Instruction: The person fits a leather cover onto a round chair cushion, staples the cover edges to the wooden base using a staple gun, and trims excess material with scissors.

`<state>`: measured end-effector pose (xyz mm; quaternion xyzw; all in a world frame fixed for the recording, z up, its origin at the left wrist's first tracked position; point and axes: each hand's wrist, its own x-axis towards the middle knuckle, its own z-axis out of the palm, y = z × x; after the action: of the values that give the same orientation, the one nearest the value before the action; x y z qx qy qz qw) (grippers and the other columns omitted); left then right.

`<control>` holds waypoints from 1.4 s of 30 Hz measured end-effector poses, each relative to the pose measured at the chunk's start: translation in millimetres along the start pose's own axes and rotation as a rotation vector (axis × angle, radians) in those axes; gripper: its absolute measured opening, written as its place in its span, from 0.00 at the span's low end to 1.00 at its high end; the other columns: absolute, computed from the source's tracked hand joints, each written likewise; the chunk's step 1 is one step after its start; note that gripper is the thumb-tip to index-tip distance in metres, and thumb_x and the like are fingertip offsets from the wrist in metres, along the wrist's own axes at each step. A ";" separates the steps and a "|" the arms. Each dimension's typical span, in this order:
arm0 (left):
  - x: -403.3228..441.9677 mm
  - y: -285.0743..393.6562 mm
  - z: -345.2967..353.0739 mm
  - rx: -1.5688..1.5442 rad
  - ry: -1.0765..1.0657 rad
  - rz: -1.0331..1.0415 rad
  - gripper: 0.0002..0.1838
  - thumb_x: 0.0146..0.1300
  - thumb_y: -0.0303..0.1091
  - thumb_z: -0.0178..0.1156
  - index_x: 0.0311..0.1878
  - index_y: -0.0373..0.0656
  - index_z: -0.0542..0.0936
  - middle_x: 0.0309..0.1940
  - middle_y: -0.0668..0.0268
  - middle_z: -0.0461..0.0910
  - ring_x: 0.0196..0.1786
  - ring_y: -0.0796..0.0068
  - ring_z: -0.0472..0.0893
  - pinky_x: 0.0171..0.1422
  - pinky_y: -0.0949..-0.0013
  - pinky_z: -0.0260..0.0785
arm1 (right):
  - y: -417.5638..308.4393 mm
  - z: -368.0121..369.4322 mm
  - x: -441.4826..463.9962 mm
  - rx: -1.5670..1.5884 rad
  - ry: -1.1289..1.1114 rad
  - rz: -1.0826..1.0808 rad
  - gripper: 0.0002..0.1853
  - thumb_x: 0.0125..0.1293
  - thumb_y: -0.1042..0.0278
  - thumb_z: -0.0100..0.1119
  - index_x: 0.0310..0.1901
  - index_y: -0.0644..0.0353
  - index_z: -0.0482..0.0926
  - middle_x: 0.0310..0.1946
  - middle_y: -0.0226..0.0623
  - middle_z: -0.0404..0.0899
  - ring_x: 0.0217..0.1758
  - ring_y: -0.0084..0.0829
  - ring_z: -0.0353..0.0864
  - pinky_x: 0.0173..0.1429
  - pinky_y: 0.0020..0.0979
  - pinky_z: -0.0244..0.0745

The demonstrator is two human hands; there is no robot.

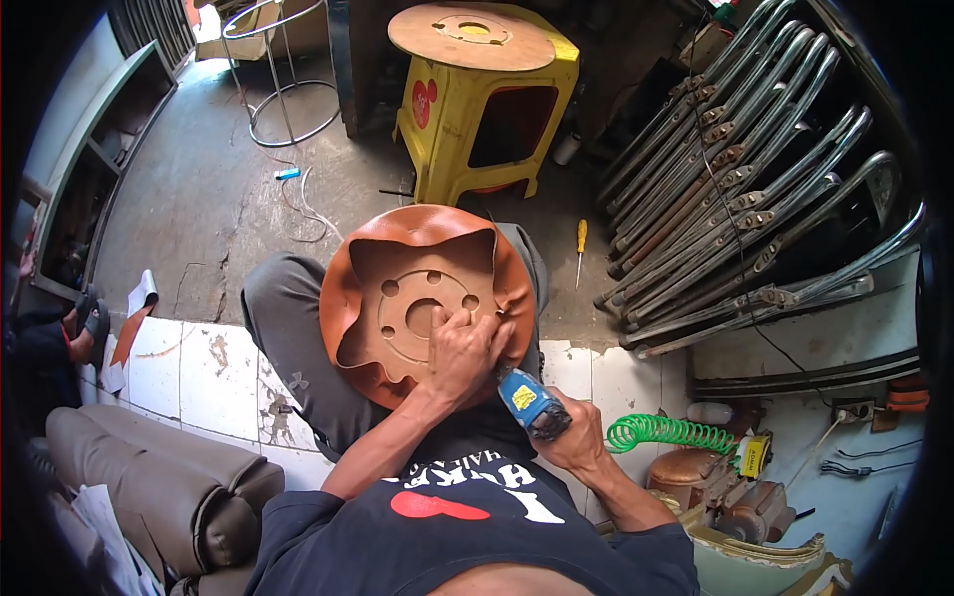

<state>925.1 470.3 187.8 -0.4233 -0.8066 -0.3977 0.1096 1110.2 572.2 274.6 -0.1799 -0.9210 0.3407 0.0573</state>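
A round stool seat lies upside down on my lap, its wooden base with several round holes facing up. An orange-brown leather cover wraps its rim, with the edge folded over unevenly onto the wood. My left hand is closed over the leather edge at the right side, fingers pressed down on the fold. My right hand grips a blue staple gun with a yellow label. The gun's nose is close to the rim beside my left fingers; whether it touches is hidden.
A yellow plastic stool carries a round wooden disc. A yellow screwdriver lies on the floor. Chrome folded frames lean at right, above a green coiled hose and compressor. Rolled brown upholstery sits at left.
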 end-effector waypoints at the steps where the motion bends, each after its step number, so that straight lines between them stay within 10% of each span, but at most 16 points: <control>1: -2.8 -2.2 -9.9 0.004 0.006 0.004 0.16 0.68 0.44 0.71 0.28 0.47 0.80 0.22 0.63 0.80 0.32 0.63 0.77 0.51 0.55 0.61 | 4.9 -3.7 -1.5 0.000 0.005 -0.007 0.23 0.54 0.65 0.77 0.51 0.61 0.83 0.34 0.50 0.88 0.38 0.55 0.90 0.42 0.47 0.86; 7: -15.6 2.4 -77.6 -0.064 -0.378 0.181 0.17 0.67 0.53 0.70 0.41 0.48 0.86 0.41 0.65 0.79 0.54 0.56 0.73 0.60 0.48 0.57 | 17.8 -19.0 -21.1 0.096 0.002 0.077 0.19 0.56 0.67 0.76 0.48 0.63 0.83 0.31 0.51 0.87 0.37 0.55 0.90 0.41 0.43 0.85; 12: -22.1 -15.8 -47.6 -0.131 -0.340 0.114 0.10 0.61 0.40 0.72 0.41 0.47 0.86 0.42 0.61 0.76 0.51 0.56 0.72 0.59 0.48 0.56 | 12.9 -7.2 -25.0 0.031 -0.001 0.075 0.20 0.55 0.68 0.76 0.48 0.64 0.83 0.32 0.51 0.87 0.36 0.55 0.90 0.40 0.43 0.85; 40: -25.0 -22.6 -39.0 -0.165 -0.257 0.108 0.09 0.59 0.39 0.76 0.38 0.49 0.87 0.38 0.65 0.74 0.49 0.59 0.71 0.59 0.53 0.55 | 14.0 50.2 -32.7 0.104 -0.015 0.025 0.27 0.53 0.69 0.78 0.55 0.62 0.79 0.40 0.54 0.88 0.42 0.58 0.89 0.47 0.47 0.87; 42: -19.8 -21.2 -46.1 -0.174 -0.245 0.123 0.09 0.59 0.40 0.76 0.38 0.50 0.87 0.38 0.66 0.75 0.48 0.60 0.71 0.58 0.53 0.55 | 49.6 27.6 -28.4 0.217 -0.140 0.014 0.21 0.55 0.69 0.77 0.50 0.65 0.85 0.40 0.49 0.91 0.41 0.46 0.93 0.48 0.41 0.88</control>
<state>913.7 417.8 196.4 -0.5250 -0.7491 -0.4040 -0.0026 1144.9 579.8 221.9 -0.1551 -0.8792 0.4504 0.0096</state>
